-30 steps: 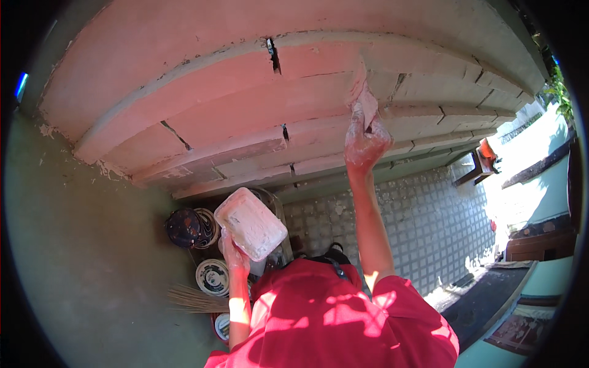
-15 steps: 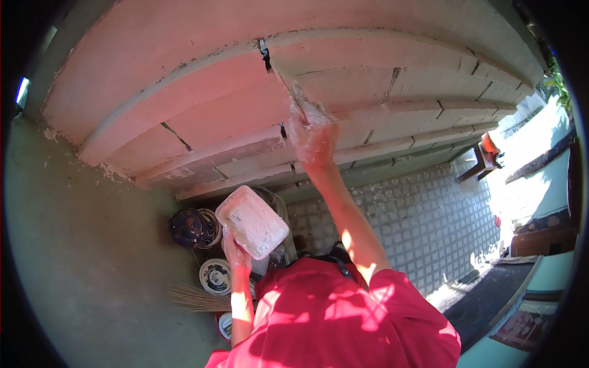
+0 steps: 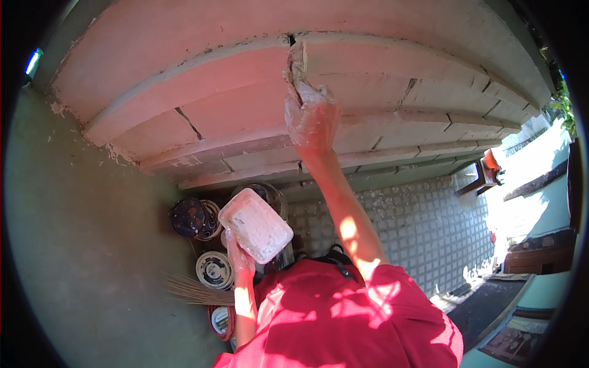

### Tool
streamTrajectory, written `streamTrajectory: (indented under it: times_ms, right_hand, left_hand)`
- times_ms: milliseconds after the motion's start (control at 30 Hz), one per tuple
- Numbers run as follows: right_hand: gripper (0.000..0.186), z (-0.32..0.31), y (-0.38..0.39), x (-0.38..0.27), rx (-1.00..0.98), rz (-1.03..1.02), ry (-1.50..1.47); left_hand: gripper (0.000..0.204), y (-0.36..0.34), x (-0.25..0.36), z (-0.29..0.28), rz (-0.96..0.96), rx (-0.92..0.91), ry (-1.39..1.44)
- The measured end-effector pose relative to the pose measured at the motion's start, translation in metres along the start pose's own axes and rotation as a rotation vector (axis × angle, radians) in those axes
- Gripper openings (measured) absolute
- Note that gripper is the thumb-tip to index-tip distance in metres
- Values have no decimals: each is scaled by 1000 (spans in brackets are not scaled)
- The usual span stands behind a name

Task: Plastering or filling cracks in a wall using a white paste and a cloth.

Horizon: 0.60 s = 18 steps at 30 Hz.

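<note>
My right hand [image 3: 311, 119], with a whitish film or thin clear glove over it, is raised to the wall and closed around a putty knife [image 3: 297, 63]. Putty coats the tool, and its tip meets the upper ledge beside a dark vertical gap [image 3: 291, 39]. Lower down, my left hand [image 3: 240, 254] grips the near left edge of a shallow white rectangular tray [image 3: 277, 250]. Pale putty [image 3: 253, 222] is smeared across the tray's inside. Most of the left fingers are hidden beneath it.
The stepped pinkish wall [image 3: 227, 76] has several dark cracks. On the floor at left stand a dark paint-spattered bucket [image 3: 188, 218], a white round lid [image 3: 215, 270], a red-rimmed bucket [image 3: 230, 322] and a stick broom [image 3: 196, 289]. A small stool [image 3: 480, 179] stands far right.
My right hand has tilted the putty knife more upright, and its blade now covers part of the gap. The view has shifted slightly; the left hand still holds the tray.
</note>
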State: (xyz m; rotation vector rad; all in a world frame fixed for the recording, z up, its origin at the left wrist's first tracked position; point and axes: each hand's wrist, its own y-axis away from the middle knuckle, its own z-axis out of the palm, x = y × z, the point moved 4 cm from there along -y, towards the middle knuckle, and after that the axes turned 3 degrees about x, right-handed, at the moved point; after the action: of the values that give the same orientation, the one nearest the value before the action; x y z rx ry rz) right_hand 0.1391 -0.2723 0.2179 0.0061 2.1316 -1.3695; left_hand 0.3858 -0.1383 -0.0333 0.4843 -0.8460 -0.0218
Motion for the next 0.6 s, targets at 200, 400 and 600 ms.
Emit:
streamTrajectory:
  times_ms: [200, 400, 600]
  right_hand:
    - [24, -54, -12, 56, 102, 212, 61]
    - [18, -1, -2, 22, 90, 15, 94]
    - [17, -28, 8, 31, 121, 32, -17]
  left_hand:
    - [52, 2, 3, -4, 11, 15, 21]
    - [50, -6, 1, 2, 3, -25, 25]
    - [50, -6, 5, -3, -4, -13, 16]
